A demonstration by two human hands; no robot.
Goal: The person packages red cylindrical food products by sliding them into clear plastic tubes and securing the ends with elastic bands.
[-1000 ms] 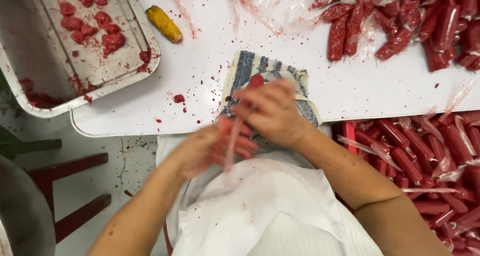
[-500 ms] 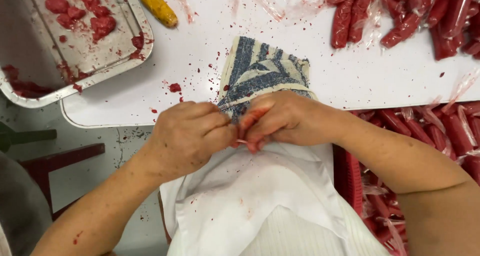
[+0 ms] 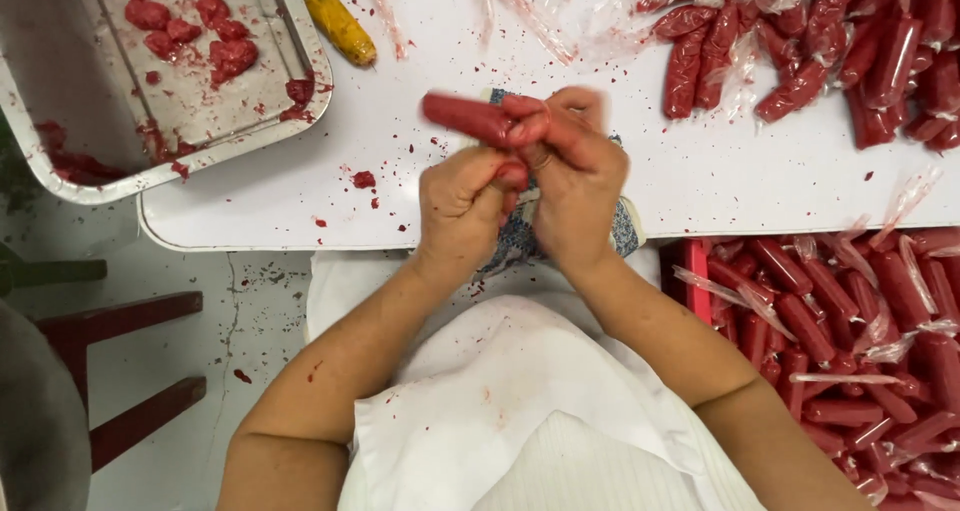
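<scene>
Red, soft sausage-shaped roll [image 3: 468, 117] juts leftward above the white surface [image 3: 690, 171], pinched at its right end by both hands: left hand [image 3: 462, 211] curled beneath, right hand [image 3: 572, 186] closed around it. Likely slippery, squashy; grip mid-length gently.

L hand [image 3: 462, 203] & R hand [image 3: 572, 176] touching, fingers curled, forearms converging.
</scene>
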